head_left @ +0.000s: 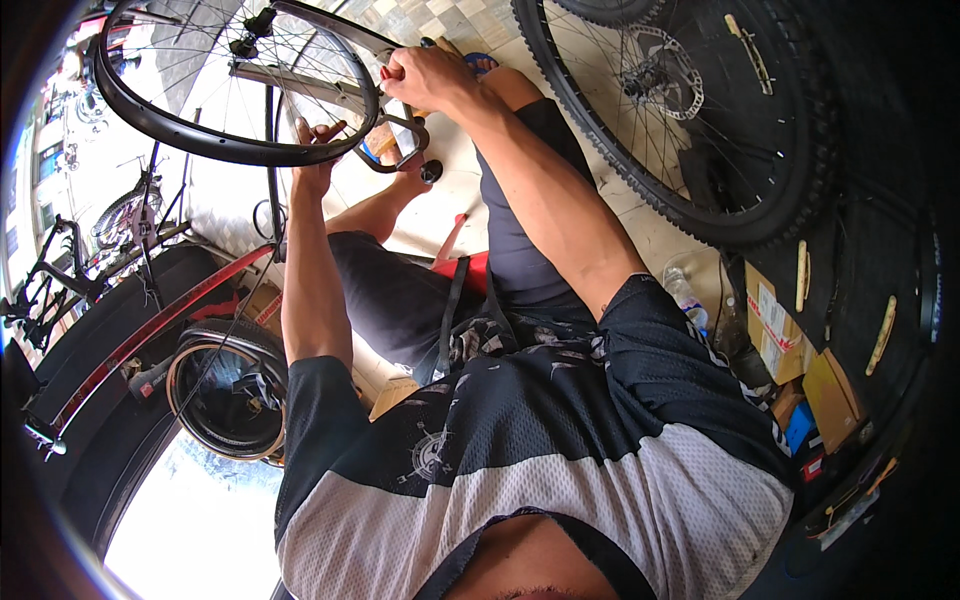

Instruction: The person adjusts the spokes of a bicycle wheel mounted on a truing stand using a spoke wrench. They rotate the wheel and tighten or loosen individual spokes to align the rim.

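A bare bicycle wheel with a black rim and thin spokes is mounted in a metal truing stand at the upper left. My left hand is at the near side of this rim, its fingers curled up around it and partly hidden by it. Just right of the wheel, beside the stand's arm, my right hand is closed on a small red thing, mostly covered by the fingers. The wheel's black hub shows near the top edge.
A knobbly-tyred wheel with a disc rotor stands at the upper right. Cardboard boxes and a plastic bottle lie right of my legs. On the left are stacked tyres, a red bar and a bike frame.
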A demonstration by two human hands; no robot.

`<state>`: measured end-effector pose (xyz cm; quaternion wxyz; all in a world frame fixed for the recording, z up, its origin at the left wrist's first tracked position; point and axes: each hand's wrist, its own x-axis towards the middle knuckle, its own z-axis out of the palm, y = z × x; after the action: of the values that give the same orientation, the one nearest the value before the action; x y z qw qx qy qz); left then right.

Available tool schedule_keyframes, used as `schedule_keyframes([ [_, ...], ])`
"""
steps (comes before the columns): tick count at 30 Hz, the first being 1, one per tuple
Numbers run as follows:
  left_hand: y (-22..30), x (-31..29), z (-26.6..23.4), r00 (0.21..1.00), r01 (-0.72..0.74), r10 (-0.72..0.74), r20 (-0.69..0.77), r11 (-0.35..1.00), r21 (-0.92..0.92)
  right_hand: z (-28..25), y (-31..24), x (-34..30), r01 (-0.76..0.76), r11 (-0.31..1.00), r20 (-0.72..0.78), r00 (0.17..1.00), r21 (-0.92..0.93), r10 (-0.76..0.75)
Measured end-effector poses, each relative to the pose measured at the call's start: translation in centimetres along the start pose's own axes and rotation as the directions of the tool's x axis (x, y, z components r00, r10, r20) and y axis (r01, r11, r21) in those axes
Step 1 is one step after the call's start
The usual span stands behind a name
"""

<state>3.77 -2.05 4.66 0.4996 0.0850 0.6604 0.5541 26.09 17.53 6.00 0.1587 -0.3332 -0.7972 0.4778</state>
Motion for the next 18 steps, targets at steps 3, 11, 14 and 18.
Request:
schedule_keyframes([
  [3, -0.1, 0.1, 0.2, 1.0, -0.018, 0.018, -0.018, 1.0, 0.002, 0.0, 0.0, 0.0, 0.0, 1.0, -0.002, 1.0, -0.008, 0.0],
  [11, 2.0, -1.6, 0.8, 0.999, -0.04, 0.042, -0.021, 0.993, 0.114, -0.1, -0.1, 0.0, -0.018, 1.0, 0.022, 1.0, 0.006, 0.018],
  [14, 4.2, -3.5, 1.1, 0.995, -0.018, 0.044, -0.087, 0.96, 0.28, 0.0, 0.0, 0.0, -0.024, 1.0, 0.016, 1.0, 0.015, 0.024],
  [18, 8.7, -6.1, 1.0, 0.976, -0.168, 0.209, -0.067, 0.907, 0.386, 0.2, 0.1, 0.0, -0.016, 1.0, 0.01, 1.0, 0.026, 0.016],
])
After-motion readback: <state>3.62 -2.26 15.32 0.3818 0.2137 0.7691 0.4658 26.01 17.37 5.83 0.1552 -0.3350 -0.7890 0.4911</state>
